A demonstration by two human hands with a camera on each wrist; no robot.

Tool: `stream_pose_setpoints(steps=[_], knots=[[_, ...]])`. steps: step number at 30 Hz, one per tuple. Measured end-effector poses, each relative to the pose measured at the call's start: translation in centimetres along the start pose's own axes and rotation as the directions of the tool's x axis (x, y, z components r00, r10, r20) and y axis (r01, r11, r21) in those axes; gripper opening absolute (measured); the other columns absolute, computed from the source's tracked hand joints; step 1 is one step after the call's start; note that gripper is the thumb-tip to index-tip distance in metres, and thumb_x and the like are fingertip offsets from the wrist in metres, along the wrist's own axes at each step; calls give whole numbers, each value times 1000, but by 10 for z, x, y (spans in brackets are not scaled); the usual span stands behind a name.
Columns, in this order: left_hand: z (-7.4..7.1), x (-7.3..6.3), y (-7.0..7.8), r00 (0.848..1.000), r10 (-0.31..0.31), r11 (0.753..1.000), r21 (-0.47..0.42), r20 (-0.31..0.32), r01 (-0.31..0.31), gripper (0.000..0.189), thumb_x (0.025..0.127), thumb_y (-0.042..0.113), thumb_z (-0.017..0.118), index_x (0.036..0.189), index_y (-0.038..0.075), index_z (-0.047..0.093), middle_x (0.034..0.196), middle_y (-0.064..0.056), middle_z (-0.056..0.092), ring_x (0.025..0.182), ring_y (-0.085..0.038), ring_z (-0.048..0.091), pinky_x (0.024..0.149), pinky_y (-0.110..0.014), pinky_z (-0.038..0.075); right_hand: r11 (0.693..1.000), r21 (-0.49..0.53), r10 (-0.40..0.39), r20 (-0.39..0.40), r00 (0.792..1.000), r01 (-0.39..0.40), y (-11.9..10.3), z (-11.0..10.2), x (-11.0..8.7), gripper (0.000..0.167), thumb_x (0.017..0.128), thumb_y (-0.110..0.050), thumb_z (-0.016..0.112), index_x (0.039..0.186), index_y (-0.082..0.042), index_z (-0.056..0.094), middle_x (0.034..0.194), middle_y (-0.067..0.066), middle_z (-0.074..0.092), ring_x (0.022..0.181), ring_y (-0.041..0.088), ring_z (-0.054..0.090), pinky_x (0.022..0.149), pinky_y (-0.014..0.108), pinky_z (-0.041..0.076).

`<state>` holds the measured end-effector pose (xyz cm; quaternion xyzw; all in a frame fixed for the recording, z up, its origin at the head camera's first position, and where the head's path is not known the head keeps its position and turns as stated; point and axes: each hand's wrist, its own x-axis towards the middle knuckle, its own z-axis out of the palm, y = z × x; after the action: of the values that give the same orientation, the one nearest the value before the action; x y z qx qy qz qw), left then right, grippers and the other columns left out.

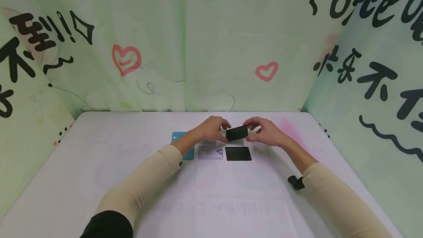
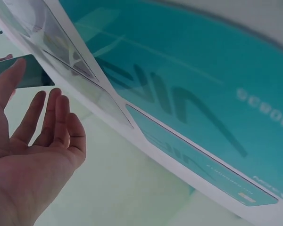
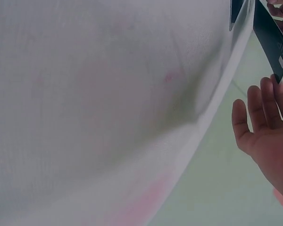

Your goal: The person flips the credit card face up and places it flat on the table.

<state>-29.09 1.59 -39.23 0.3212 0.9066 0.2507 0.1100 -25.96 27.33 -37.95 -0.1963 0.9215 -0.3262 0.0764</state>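
Note:
A dark card (image 1: 237,133) is held tilted above the table between both hands. My left hand (image 1: 213,128) grips its left end, the thumb lying on the card (image 2: 33,73) in the left wrist view while the other fingers spread apart. At the opposite end, my right hand (image 1: 268,131) holds the card by its edge with the fingertips; the right thumb is out of the right wrist view. Just below the held card, a black card (image 1: 238,154) lies flat. Left of that are a pale printed card (image 1: 210,153) and a blue card (image 1: 189,155), partly covered by the left forearm.
In the left wrist view, a large blue card (image 2: 179,61) and a second blue card (image 2: 203,162) lie beside pale cards. A white cloth covers the table (image 1: 211,194). Green curtains (image 1: 211,47) with hearts and black writing stand around its back and sides.

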Motion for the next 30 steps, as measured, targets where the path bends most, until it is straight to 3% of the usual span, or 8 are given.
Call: stream_pose_setpoints(steps=[12, 21, 30], knots=[[-5, -5, -3, 1000, -14, 999, -42, -20, 14, 50, 90, 20, 81, 137, 7, 67, 127, -10, 71, 115, -25, 64, 100, -37, 53, 998, 54, -12, -26, 1000, 13, 3, -6, 0, 55, 88, -16, 81, 138, -2, 62, 131, 15, 65, 118, 32, 60, 105, 53, 52], [-3, -6, -7, 1000, -19, 998, -60, -20, 18, 49, 90, 20, 81, 136, 7, 67, 126, -10, 71, 113, -25, 64, 101, -38, 52, 996, 90, 21, -35, 999, -18, 3, -9, 1, 56, 90, -17, 81, 140, -4, 61, 132, 14, 64, 121, 33, 59, 106, 52, 51], [-3, -7, -5, 1000, -25, 996, -84, -12, 24, 50, 90, 19, 81, 136, 7, 67, 125, -10, 71, 113, -24, 64, 101, -37, 52, 992, 122, 18, -36, 999, -14, -2, -15, 0, 53, 91, -15, 79, 140, -6, 61, 136, 15, 63, 125, 39, 56, 107, 53, 49]])
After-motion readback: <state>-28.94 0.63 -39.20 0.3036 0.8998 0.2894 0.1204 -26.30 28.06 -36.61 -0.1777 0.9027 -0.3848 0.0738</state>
